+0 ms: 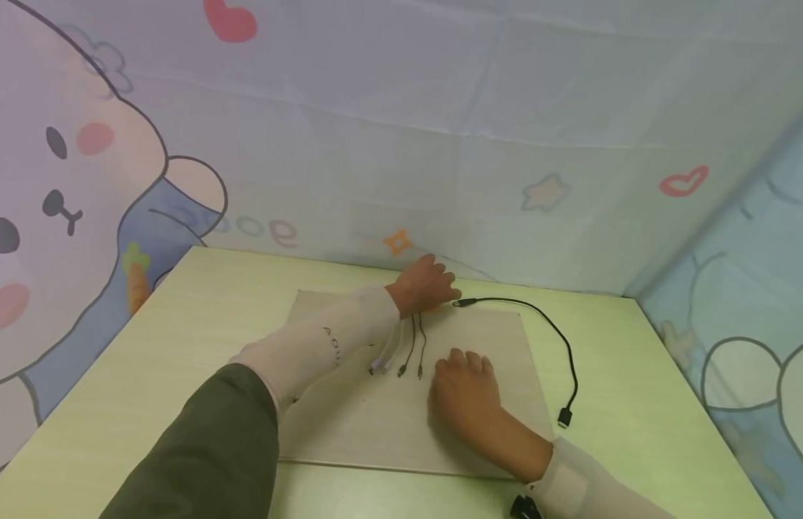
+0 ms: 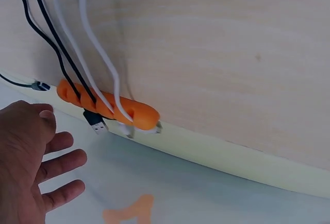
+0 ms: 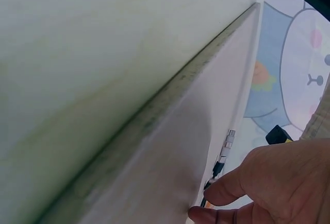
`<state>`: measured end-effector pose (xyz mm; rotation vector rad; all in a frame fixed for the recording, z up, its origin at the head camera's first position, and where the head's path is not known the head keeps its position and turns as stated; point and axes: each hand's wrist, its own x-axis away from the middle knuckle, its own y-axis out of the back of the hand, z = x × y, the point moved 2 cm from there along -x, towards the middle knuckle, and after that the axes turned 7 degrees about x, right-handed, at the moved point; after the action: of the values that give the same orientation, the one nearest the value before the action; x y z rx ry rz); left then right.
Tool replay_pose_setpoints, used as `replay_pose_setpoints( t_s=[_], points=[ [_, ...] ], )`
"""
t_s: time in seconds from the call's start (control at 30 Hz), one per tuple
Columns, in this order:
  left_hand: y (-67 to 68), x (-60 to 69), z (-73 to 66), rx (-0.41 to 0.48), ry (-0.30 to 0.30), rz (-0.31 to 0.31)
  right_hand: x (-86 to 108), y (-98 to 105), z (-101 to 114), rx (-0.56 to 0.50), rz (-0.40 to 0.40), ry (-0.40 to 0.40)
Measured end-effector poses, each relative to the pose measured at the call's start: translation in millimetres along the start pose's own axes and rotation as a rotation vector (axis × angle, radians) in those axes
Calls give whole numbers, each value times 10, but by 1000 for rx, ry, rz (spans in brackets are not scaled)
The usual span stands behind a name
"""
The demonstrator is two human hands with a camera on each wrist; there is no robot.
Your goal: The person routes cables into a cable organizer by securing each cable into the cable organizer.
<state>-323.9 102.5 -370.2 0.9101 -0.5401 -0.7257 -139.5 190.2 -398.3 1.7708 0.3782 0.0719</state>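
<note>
An orange cable holder [image 2: 108,104] sits at the far edge of a wooden board [image 1: 362,425]. Two black cables [image 2: 54,41] and two white cables [image 2: 95,33] run through its slots, USB plugs poking out beyond it. My left hand [image 1: 424,282] is over the holder in the head view, hiding most of it. The left wrist view shows that hand [image 2: 31,157] beside the holder, fingers spread and holding nothing. A loose black cable [image 1: 566,346] curves rightward, one plug near my left fingers. My right hand [image 1: 466,393] rests loosely curled over the board's right half, holding nothing visible.
The board lies on a pale yellow-green table [image 1: 148,360]. A cartoon-printed cloth [image 1: 401,130] stands behind it and along the sides. A small black object [image 1: 525,507] shows by my right sleeve at the bottom edge.
</note>
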Motion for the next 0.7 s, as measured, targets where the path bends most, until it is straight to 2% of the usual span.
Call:
replay_pose_setpoints(
  t_s=[0.27,0.4,0.53,0.7],
  points=[
    [94,-124,-173,49,-40,-87,130,-13,-112,3,-59,-31],
    [118,-174,-254,68,-52,-113,181,-22,-185,-22,-25,-44],
    [134,-217,-320,91,-41,-105,232,-17,-290,-44,36,-69],
    [175,-267,-417,108,-45,-123,309,0,-453,-55,55,-110]
  ],
)
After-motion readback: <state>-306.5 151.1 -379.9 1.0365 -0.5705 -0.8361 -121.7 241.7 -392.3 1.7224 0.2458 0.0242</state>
